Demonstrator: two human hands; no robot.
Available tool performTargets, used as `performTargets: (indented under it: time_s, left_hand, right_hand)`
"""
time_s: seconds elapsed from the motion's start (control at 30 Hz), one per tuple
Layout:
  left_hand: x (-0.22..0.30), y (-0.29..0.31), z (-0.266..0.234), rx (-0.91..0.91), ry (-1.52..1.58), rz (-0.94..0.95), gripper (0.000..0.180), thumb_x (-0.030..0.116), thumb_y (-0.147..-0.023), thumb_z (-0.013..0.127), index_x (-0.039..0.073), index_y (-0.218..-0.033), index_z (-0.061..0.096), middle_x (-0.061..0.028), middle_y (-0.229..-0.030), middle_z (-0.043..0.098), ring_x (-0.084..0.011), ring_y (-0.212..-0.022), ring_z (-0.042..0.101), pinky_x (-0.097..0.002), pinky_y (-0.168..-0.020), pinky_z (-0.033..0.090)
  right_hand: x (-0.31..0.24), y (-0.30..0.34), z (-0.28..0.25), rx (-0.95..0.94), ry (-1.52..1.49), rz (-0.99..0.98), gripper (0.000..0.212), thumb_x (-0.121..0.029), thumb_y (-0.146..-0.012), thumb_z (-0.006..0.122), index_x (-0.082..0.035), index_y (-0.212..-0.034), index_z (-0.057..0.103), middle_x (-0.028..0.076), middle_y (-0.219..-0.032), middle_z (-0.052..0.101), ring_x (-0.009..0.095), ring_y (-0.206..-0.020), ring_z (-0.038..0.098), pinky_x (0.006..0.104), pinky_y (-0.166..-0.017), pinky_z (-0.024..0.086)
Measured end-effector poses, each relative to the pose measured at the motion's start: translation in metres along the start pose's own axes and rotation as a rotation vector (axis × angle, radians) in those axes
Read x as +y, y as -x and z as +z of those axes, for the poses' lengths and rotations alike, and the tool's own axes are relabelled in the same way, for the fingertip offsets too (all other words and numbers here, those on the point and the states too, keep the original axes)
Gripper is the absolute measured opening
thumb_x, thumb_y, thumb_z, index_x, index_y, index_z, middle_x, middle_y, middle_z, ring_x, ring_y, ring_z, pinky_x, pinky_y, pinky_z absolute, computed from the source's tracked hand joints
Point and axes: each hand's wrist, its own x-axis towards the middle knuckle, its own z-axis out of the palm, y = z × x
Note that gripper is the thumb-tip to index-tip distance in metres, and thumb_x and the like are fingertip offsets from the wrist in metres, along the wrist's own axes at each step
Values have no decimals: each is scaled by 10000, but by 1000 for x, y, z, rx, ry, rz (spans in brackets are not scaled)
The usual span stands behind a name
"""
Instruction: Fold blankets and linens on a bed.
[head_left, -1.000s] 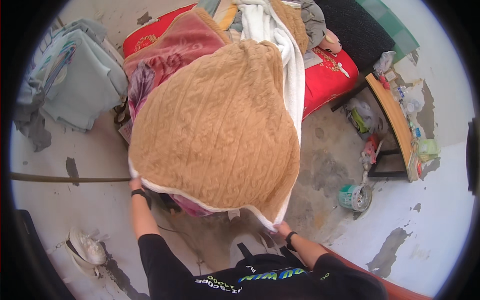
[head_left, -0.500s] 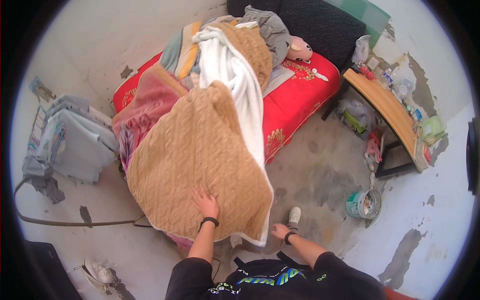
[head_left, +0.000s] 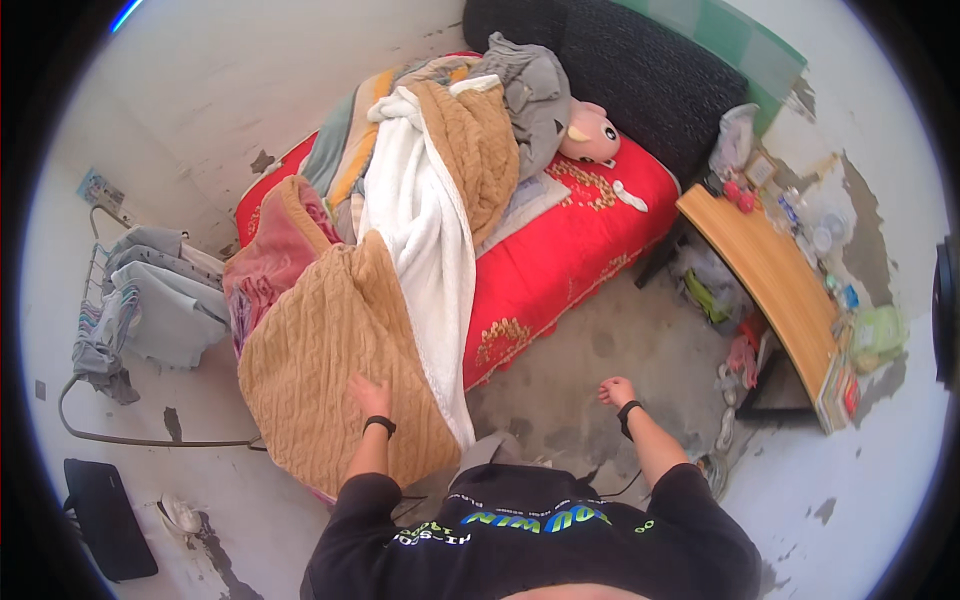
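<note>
A tan cable-knit blanket (head_left: 330, 340) with a white fleece underside (head_left: 420, 230) spreads from the bed down toward me, its near part hanging over the bed's end. My left hand (head_left: 370, 397) lies against the tan side with its fingers stretched out, not gripping it. My right hand (head_left: 615, 391) hangs in the air over the floor to the right of the bed. Its fingers are curled in and nothing shows in them. A pink patterned blanket (head_left: 265, 255) peeks out beneath the tan one on the left.
The bed with a red cover (head_left: 560, 270) holds a grey garment (head_left: 530, 95), a pink plush toy (head_left: 590, 133) and a striped quilt (head_left: 345, 140). At right stands a wooden desk (head_left: 765, 280) with clutter behind it. Clothes (head_left: 165, 310) hang at left; a black bag (head_left: 108, 518) is lower left.
The tan blanket's right edge has shifted left, uncovering more red cover. My right hand has moved up and to the right. My left hand stays on the blanket.
</note>
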Motion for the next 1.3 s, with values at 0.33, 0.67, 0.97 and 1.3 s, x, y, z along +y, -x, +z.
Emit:
performTargets:
  time_s: [0.33,0.67,0.97,1.3]
  left_hand:
    - [198,-258,96,5,430,133,519,124,-715,705,-10,-1175,503,-195,-1101,528,-358,-1052,514,-419,-912,415]
    - [364,-437,244,-426,594,-36,772,350,-696,787,-46,-1267,450,-236,-1186,576,-300,-995,611,-363,-868,482]
    - [506,-403,308,-333,726,101,662,207,-732,671,-52,-1298,444,-260,-1161,584,-353,-1060,585,-390,-918,463]
    - [529,-162,248,-916,296,295,270,174,-735,584,71,-982,619,-189,-913,638,-370,-872,611,-465,-753,488]
  right_hand:
    - [-155,-156,-32,-39,231,-4,160,-108,-872,522,-1,-932,626,102,-820,663,197,-649,649,317,-559,535]
    - [-424,-297,-40,-136,251,-189,160,-129,-905,517,1,-921,608,93,-816,652,160,-646,635,284,-564,517]
    - [-650,-461,47,-398,292,-381,149,-94,-916,487,-1,-928,603,83,-808,660,138,-655,622,250,-575,502]
    - [-790,-468,316,-671,524,-1139,790,-398,-780,719,62,-1322,374,241,-1330,442,337,-1213,455,374,-1006,375]
